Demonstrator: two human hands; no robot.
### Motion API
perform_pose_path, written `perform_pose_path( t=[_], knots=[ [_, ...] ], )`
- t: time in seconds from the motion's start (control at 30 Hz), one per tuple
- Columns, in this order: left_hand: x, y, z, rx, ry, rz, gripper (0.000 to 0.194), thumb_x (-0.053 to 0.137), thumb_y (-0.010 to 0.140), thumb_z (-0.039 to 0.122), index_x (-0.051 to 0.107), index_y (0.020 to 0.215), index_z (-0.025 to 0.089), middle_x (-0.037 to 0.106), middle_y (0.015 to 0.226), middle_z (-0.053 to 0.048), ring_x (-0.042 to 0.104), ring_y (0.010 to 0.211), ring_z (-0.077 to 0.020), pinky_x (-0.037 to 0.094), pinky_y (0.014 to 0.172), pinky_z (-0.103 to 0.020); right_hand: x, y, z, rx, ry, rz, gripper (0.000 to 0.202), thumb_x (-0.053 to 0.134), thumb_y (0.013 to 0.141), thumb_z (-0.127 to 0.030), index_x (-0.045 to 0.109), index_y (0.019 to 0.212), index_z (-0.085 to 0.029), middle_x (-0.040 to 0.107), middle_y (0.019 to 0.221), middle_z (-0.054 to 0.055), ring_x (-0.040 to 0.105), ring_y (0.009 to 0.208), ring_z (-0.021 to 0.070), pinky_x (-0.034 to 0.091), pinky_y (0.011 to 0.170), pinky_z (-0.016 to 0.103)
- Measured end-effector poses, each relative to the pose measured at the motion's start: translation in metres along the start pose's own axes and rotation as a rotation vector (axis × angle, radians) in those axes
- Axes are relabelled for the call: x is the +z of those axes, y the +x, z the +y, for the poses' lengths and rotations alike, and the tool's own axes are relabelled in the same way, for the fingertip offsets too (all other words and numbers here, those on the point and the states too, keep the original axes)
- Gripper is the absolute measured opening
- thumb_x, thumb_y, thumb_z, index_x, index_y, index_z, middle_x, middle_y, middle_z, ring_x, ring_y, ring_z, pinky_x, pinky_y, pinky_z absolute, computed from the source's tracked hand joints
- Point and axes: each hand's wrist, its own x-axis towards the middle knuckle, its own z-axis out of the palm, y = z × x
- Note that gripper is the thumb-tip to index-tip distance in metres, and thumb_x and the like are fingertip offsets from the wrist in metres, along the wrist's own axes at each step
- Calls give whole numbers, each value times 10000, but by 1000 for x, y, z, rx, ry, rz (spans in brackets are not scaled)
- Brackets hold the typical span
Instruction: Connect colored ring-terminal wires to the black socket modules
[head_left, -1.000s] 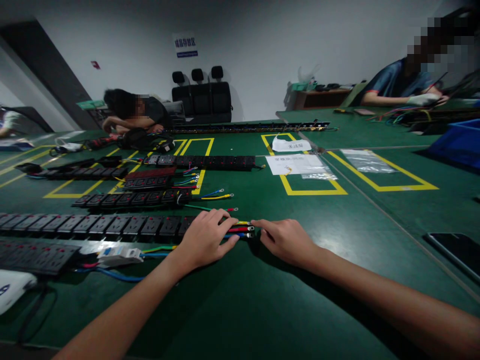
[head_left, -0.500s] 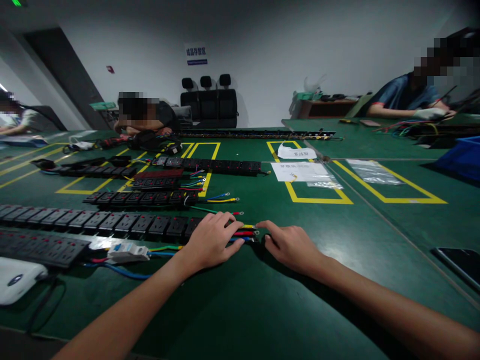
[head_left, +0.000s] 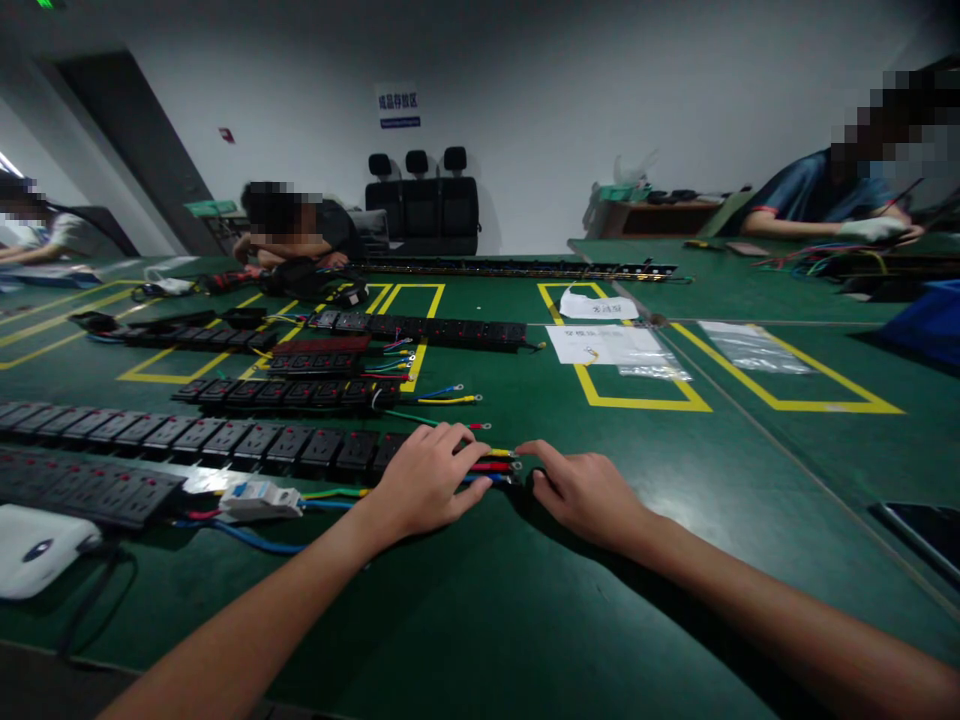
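Note:
Over a bundle of yellow, red and blue wires with ring terminals (head_left: 496, 467), my left hand (head_left: 424, 480) is closed, with thumb and fingers around them. The wire ends poke out to the right of its fingertips. My right hand (head_left: 589, 495) has its index finger stretched out, the tip at or touching the ring terminal on the yellow wire. Its thumb is apart from that finger and the other fingers are curled underneath, with nothing visible in them. Left of my left hand, a long black socket strip (head_left: 225, 440) lies on the green table (head_left: 480, 620).
Behind lie shorter socket strips (head_left: 300, 393) with loose wire ends. A white breaker (head_left: 261, 500) and a white device (head_left: 41, 550) lie at the left. Papers (head_left: 592, 345), a plastic bag (head_left: 754, 347), a phone (head_left: 926, 535) and a blue bin (head_left: 926, 325) are rightward. Co-workers sit across the table.
The view has shifted slightly. My hands keep nearly the same pose at the wire ends.

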Motion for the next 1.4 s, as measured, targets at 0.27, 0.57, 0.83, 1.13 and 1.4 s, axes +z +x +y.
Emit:
perform_pose_path(
  t=[0.27,0.57,0.83,1.13,1.4],
  knots=[
    [1,0,0,0,5,4,359,542,998,433,634,1272,221,638,1175,-93,602,1072,-263,473,880,-403,6,-4,6,-127,77,119,328,449,939,-168,733,1100,-192,776,790,45,663,590,146,387,585,258],
    [0,0,-1,-5,-8,-14,369,532,1003,432,626,1288,218,634,1191,-93,596,1086,-272,470,899,-420,3,-4,4,-121,97,129,335,453,929,-169,749,1085,-183,771,758,42,657,570,143,396,580,256],
    [0,0,0,-3,0,-6,367,538,1000,435,633,1280,216,638,1184,-93,598,1076,-266,472,889,-410,4,-4,5,-65,63,155,382,449,928,-183,738,1179,-175,761,716,47,645,547,148,371,559,260],
    [1,0,-1,-5,6,-10,360,540,999,439,635,1268,220,635,1185,-85,595,1086,-267,467,898,-414,3,-2,3,-39,13,113,373,466,913,-176,741,1164,-191,778,749,53,671,567,164,367,552,262],
    [1,0,-1,1,1,0,366,542,1001,436,633,1277,213,634,1186,-91,598,1087,-266,469,893,-411,3,-5,4,-165,114,261,333,447,925,-148,734,1093,-162,733,672,19,609,498,125,344,527,253]
  ],
)
